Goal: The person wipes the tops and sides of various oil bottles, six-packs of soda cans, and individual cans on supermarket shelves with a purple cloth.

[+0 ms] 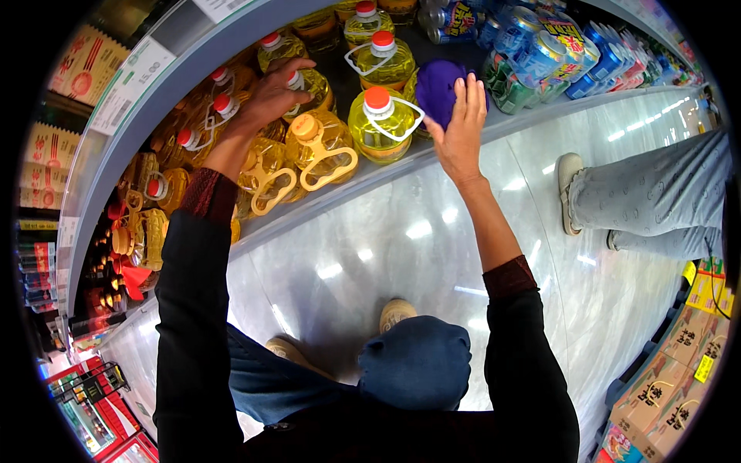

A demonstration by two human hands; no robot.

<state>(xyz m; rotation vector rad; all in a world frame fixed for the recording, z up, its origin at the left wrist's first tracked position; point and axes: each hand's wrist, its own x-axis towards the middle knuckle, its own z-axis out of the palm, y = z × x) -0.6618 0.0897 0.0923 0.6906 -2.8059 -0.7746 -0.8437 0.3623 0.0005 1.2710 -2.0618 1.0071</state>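
Note:
My left hand (270,96) reaches over the shelf, thumb and fingers around the top of an oil bottle with a red cap (295,79). A bunched purple cloth (440,83) lies against my right hand (461,127), thumb on its near side and long fingers stretched along its right edge. Part of another oil bottle shows beneath the cloth. Just left of it stands a yellow oil bottle (378,127) with a red cap and white handle. An oil bottle with an orange-yellow cap and handle (320,147) stands at the shelf's front, below my left hand.
More oil bottles (158,189) crowd the shelf at left. Shrink-wrapped drink cans (540,58) fill its right part. A price-tag rail (123,85) curves above on the left. Another person's legs (656,189) are on the right. Cardboard boxes (671,370) stand at lower right on the shiny floor.

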